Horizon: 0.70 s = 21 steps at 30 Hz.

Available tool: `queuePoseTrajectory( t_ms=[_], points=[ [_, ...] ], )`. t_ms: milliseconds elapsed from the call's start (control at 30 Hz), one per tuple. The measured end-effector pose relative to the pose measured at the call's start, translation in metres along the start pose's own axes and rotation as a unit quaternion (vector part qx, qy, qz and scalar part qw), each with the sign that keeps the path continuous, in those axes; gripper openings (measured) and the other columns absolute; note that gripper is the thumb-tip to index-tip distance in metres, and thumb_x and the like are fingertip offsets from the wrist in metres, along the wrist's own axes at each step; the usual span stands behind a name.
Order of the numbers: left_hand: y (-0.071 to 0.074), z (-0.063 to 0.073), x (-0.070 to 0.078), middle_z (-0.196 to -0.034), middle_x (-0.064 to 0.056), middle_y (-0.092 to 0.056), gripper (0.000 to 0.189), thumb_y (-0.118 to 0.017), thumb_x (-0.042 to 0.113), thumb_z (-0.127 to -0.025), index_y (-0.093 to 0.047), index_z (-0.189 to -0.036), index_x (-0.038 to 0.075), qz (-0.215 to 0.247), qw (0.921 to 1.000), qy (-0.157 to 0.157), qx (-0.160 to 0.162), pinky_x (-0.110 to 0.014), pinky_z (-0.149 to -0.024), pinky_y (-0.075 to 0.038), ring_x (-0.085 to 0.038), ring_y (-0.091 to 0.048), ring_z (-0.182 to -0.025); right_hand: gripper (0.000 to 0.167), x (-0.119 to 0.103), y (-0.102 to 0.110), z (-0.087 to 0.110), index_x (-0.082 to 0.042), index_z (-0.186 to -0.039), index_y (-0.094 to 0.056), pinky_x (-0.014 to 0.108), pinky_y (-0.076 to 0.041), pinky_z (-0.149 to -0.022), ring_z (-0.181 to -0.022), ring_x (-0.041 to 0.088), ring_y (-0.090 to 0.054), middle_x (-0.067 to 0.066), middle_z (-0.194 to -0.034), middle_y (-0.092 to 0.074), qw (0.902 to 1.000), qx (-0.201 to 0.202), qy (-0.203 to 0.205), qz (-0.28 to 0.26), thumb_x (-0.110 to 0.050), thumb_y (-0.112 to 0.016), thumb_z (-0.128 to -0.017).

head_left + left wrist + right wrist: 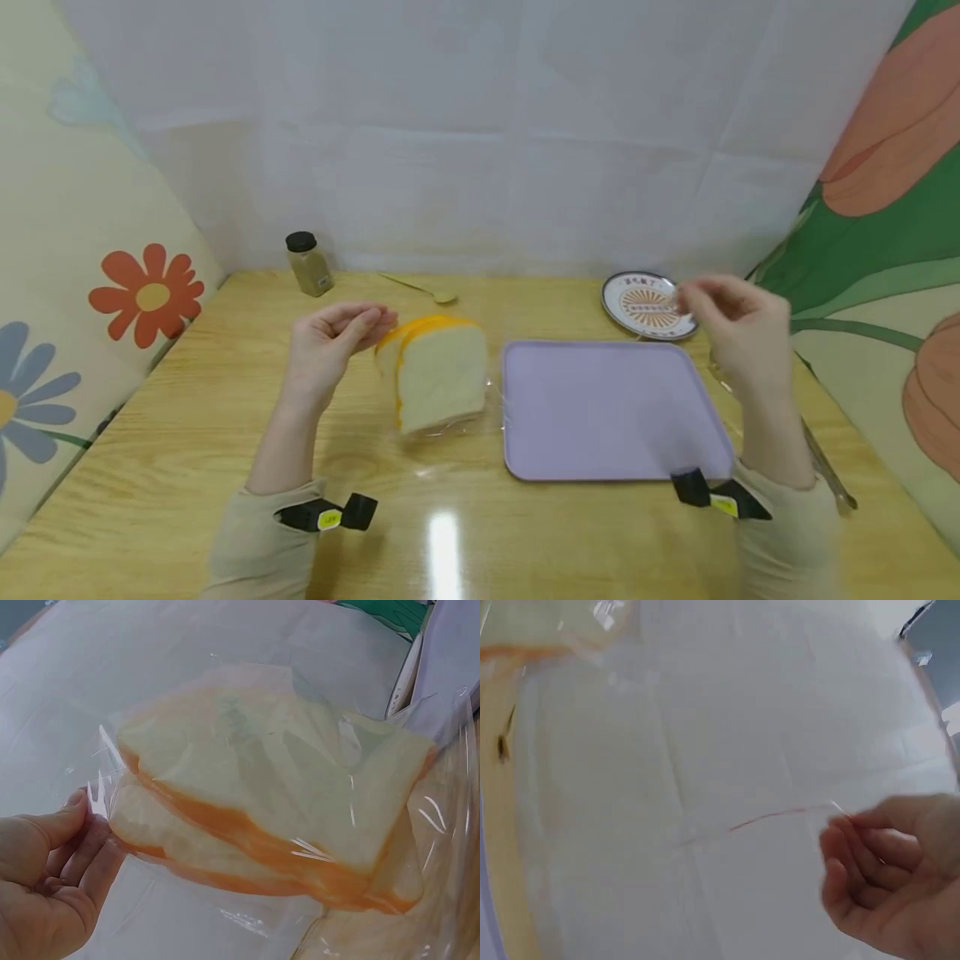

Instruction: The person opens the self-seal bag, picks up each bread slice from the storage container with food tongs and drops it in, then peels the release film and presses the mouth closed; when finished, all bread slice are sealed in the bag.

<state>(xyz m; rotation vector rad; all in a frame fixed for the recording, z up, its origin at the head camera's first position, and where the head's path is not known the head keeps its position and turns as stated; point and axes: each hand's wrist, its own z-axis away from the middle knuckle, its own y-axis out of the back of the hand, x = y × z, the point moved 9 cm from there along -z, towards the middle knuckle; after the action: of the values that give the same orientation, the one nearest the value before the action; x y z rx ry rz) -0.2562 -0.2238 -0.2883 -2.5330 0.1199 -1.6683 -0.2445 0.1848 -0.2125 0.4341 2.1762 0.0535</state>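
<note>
Slices of bread [442,375] with orange-brown crust hang inside a clear plastic bag [442,817] over the wooden table. My left hand [330,346] pinches the bag's left edge between thumb and fingers, beside the bread. Raised on the right, my right hand [742,333] pinches a thin strip with a red line [769,816], which trails leftward from the fingertips in the right wrist view. In the head view this hand is blurred and overlaps the rim of a patterned plate [637,304]. A lilac tray [600,408] lies between the two hands.
At the back left stands a jar [309,265] with a black lid, and a gold spoon [435,293] lies to its right. A long metal utensil [828,475] lies partly behind my right forearm. White cloth [465,167] hangs behind the wooden table [172,417].
</note>
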Motion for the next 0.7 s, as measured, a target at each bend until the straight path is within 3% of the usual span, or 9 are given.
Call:
queuePoseTrajectory(
  t_ms=[67,133,200,367,400,467,600,667,700],
  points=[
    [-0.002,0.000,0.000,-0.085,0.004,-0.074,0.012,-0.059,0.004,-0.090,-0.071,-0.092,0.006,0.002,1.0000,-0.001,-0.005,-0.023,-0.074,-0.056,-0.009,-0.071,-0.081,0.009,-0.023,-0.040,0.023,0.000,-0.084,-0.070,0.018,-0.054,-0.062,-0.067,0.005,-0.063,-0.006,-0.073,-0.069,0.9856,-0.165,0.034,0.001,0.006,-0.063,-0.085],
    [-0.002,0.000,0.000,-0.084,0.004,-0.074,0.013,-0.059,0.004,-0.090,-0.071,-0.091,0.008,0.002,1.0000,-0.001,-0.006,-0.023,-0.074,-0.056,-0.008,-0.071,-0.081,0.007,-0.040,-0.080,0.055,0.004,-0.088,-0.069,0.023,-0.056,-0.065,-0.069,0.006,-0.064,0.003,-0.076,-0.070,0.9475,-0.314,0.053,-0.033,0.007,-0.062,-0.085],
    [-0.002,0.000,0.000,-0.084,0.004,-0.074,0.013,-0.059,0.004,-0.090,-0.072,-0.091,0.008,-0.001,1.0000,-0.002,-0.005,-0.022,-0.073,-0.056,-0.008,-0.071,-0.080,0.007,-0.049,-0.117,0.088,0.004,-0.089,-0.069,0.027,-0.057,-0.064,-0.070,0.005,-0.064,0.009,-0.078,-0.070,0.8998,-0.429,0.045,-0.068,0.002,-0.062,-0.086],
    [-0.002,0.000,0.000,-0.083,0.005,-0.074,0.013,-0.059,0.005,-0.090,-0.071,-0.091,0.009,-0.012,0.9999,0.001,-0.006,-0.022,-0.073,-0.056,-0.007,-0.071,-0.080,0.017,-0.042,-0.191,0.164,0.012,-0.094,-0.066,0.033,-0.059,-0.063,-0.068,0.015,-0.068,0.024,-0.081,-0.069,0.7775,-0.604,-0.075,-0.159,-0.003,-0.059,-0.091],
    [-0.002,0.000,0.000,-0.083,0.005,-0.074,0.012,-0.060,0.005,-0.090,-0.071,-0.090,0.009,-0.014,0.9999,0.002,-0.007,-0.021,-0.073,-0.056,-0.007,-0.071,-0.080,0.018,-0.038,-0.201,0.175,0.013,-0.096,-0.066,0.031,-0.059,-0.063,-0.069,0.018,-0.069,0.026,-0.084,-0.069,0.7608,-0.624,-0.090,-0.155,-0.002,-0.057,-0.091],
    [-0.003,0.000,0.001,-0.084,0.006,-0.074,0.012,-0.060,0.006,-0.091,-0.071,-0.091,0.009,-0.020,0.9997,0.002,-0.010,-0.022,-0.074,-0.056,-0.007,-0.071,-0.081,0.019,-0.030,-0.216,0.190,0.012,-0.102,-0.066,0.025,-0.058,-0.061,-0.069,0.017,-0.069,0.024,-0.087,-0.070,0.7521,-0.645,-0.091,-0.103,-0.001,-0.055,-0.092],
    [-0.005,0.000,0.002,-0.084,0.006,-0.074,0.011,-0.060,0.007,-0.091,-0.071,-0.092,0.009,-0.018,0.9997,0.002,-0.014,-0.022,-0.075,-0.056,-0.007,-0.071,-0.082,0.016,-0.024,-0.232,0.183,0.000,-0.082,-0.071,0.007,-0.045,-0.052,-0.055,0.000,-0.055,0.006,-0.072,-0.070,0.7976,-0.596,0.034,0.083,-0.012,-0.064,-0.089],
    [-0.006,0.001,0.002,-0.084,0.005,-0.074,0.012,-0.060,0.007,-0.091,-0.071,-0.091,0.009,-0.014,0.9998,0.004,-0.016,-0.022,-0.075,-0.056,-0.007,-0.071,-0.082,0.019,-0.027,-0.235,0.175,-0.007,-0.073,-0.069,0.006,-0.039,-0.054,-0.055,-0.002,-0.047,0.000,-0.067,-0.065,0.8067,-0.560,0.101,0.159,-0.021,-0.069,-0.086],
    [-0.006,0.001,0.002,-0.084,0.005,-0.074,0.012,-0.060,0.006,-0.091,-0.071,-0.091,0.010,-0.013,0.9998,0.005,-0.016,-0.022,-0.075,-0.056,-0.008,-0.071,-0.082,0.018,-0.030,-0.236,0.173,-0.009,-0.076,-0.070,0.007,-0.039,-0.057,-0.058,0.000,-0.047,-0.001,-0.069,-0.065,0.8031,-0.553,0.131,0.180,-0.025,-0.071,-0.084]
  ],
)
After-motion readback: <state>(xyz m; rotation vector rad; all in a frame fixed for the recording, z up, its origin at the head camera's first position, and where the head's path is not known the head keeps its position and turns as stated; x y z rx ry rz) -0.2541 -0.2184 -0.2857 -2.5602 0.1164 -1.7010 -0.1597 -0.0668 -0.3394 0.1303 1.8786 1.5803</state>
